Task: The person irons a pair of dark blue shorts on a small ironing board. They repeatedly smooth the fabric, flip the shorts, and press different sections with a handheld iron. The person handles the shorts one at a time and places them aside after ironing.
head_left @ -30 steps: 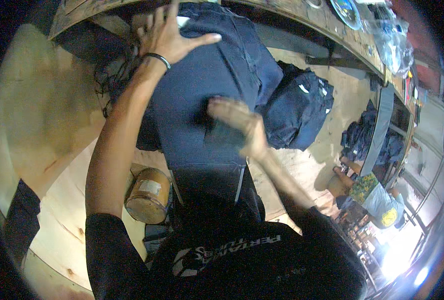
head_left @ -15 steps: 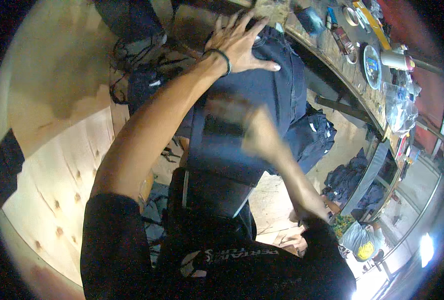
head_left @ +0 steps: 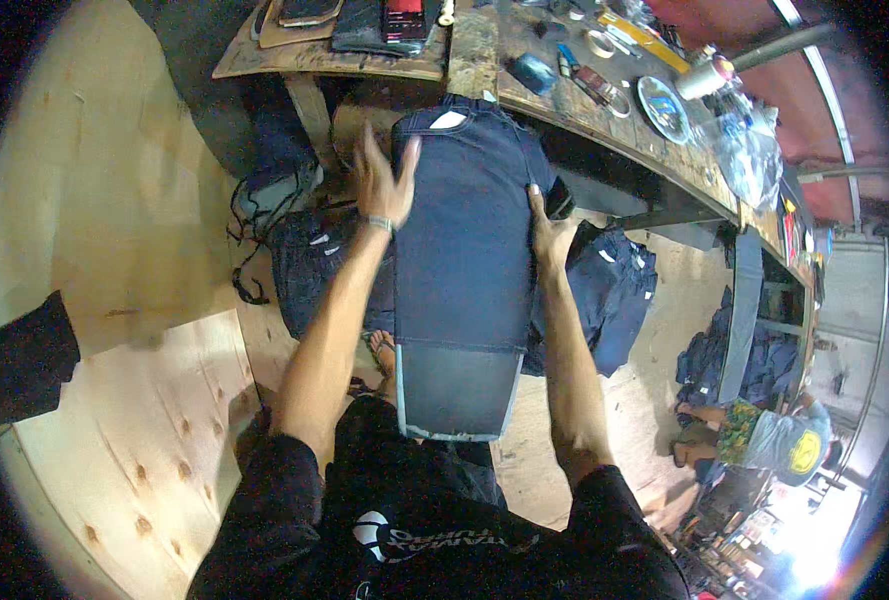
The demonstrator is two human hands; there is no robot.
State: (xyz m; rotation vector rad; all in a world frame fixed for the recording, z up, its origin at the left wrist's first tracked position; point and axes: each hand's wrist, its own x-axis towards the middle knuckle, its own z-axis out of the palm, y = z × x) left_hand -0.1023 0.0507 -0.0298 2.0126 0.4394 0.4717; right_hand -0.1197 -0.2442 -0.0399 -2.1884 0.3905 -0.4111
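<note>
A pair of dark blue pants, with a white label at the waistband, is drawn flat over a dark tapering board whose pale-edged near end shows below the cloth. Beside the upper left edge of the pants, my left hand is open, its fingers raised and slightly blurred; a band circles the wrist. My right hand grips the right edge, its thumb on the cloth and the other fingers mostly hidden behind it. Next to those fingers a black fold of cloth sticks out.
Beyond the pants runs a worn workbench carrying tape rolls, a round dish and a phone. Dark garments lie in piles on both sides. Another person is at the far right. Plywood spans the left.
My left hand has left the top of the pants for their left edge. My right hand, blurred over the middle before, has moved to the right edge. The view has shifted.
</note>
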